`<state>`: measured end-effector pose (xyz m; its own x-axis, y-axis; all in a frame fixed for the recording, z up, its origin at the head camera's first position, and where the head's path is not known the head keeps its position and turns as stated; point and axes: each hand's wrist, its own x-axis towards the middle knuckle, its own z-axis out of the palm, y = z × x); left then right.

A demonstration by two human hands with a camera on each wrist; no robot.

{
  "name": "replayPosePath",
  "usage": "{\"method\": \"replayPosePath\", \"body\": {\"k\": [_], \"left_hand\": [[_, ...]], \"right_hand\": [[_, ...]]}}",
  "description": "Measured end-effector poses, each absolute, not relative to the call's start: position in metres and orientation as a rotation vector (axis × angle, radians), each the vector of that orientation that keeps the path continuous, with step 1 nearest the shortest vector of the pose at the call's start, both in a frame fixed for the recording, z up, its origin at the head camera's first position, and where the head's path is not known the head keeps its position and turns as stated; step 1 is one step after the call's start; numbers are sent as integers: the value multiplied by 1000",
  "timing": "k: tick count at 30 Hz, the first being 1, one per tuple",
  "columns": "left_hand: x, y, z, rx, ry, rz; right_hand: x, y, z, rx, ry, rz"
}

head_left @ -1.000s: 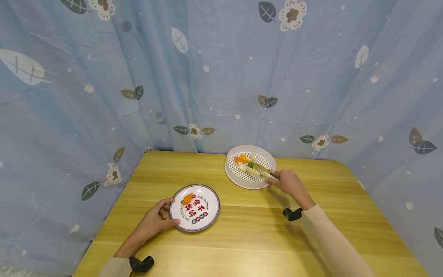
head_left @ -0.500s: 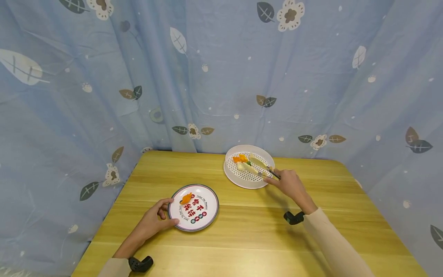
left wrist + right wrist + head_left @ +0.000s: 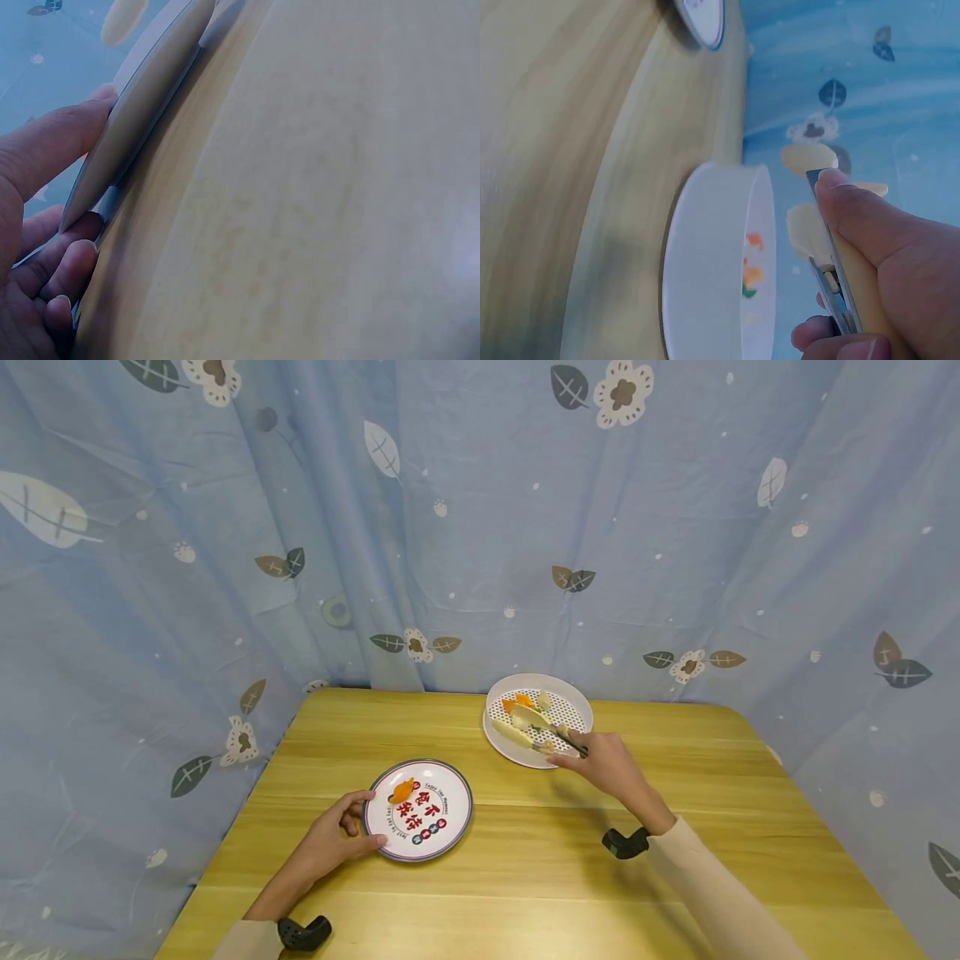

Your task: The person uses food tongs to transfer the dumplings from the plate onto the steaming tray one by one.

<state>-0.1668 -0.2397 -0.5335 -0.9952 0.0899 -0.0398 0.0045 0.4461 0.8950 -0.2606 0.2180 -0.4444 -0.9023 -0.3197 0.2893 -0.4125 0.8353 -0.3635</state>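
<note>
My left hand (image 3: 330, 839) holds the left rim of a round white plate (image 3: 452, 789) with red lettering, the thumb over the edge and fingertips underneath in the left wrist view. An orange food-like piece (image 3: 402, 791) lies on the plate. My right hand (image 3: 611, 766) grips a pair of tongs (image 3: 862, 289) with cream-coloured heads. The heads are apart, and nothing shows between them in the right wrist view. They are over a white round basket (image 3: 705, 262) with a perforated bottom. In it lie orange pieces (image 3: 517, 702), a pale piece (image 3: 544, 700) and a green bit (image 3: 748, 291).
Plate and basket stand on a wood-grain table (image 3: 480, 893), the basket near its far edge. A blue patterned curtain (image 3: 480, 527) hangs behind the table and along its sides. Each wrist carries a black strap-on device (image 3: 626, 843).
The tongs have moved left and nearer to me, from low among the basket's pieces to over its near left rim, and the right hand has moved with them. The left hand stays on the plate.
</note>
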Motion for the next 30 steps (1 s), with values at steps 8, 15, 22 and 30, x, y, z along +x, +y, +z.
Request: {"method": "replayPosePath", "body": {"k": [8, 15, 22, 30], "left_hand": [[-167, -240, -532, 96, 2589, 1625], [-167, -241, -533, 93, 2604, 1602], [-167, -241, -534, 90, 2609, 1596], [-168, -240, -533, 86, 2617, 1588]], "right_hand": [[-252, 199, -443, 641, -2798, 660], [-246, 183, -443, 740, -2748, 681], [-239, 168, -447, 814, -2778, 750], [-233, 155, -450, 936, -2728, 744]]}}
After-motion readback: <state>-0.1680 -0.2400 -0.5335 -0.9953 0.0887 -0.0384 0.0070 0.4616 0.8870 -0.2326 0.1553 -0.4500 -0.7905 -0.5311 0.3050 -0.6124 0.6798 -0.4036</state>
